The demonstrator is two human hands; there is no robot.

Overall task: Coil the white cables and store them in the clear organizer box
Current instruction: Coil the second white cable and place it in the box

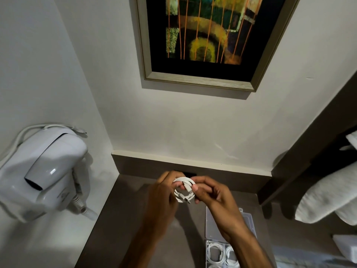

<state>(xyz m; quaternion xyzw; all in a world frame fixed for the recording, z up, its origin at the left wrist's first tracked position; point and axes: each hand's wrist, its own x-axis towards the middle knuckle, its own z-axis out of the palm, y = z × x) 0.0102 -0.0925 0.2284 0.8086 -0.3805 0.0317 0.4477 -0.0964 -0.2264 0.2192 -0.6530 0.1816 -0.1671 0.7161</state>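
Observation:
A white cable (183, 190) wound into a small round coil is held up above the dark counter (123, 219). My left hand (162, 198) grips the coil's left side with fingers through the loop. My right hand (212, 194) pinches its right side, thumb on the strands near a connector end. The clear organizer box (249, 219) lies open on the counter below my right forearm, its lid folded back. Coiled white cables (214, 250) lie in its compartments at the bottom of the view.
A white wall-mounted hair dryer (46, 171) with a coiled cord hangs at the left. A framed picture (204, 41) is on the wall ahead. Folded white towels (328, 198) sit on a dark shelf at the right. A white item (347, 246) lies at the lower right edge.

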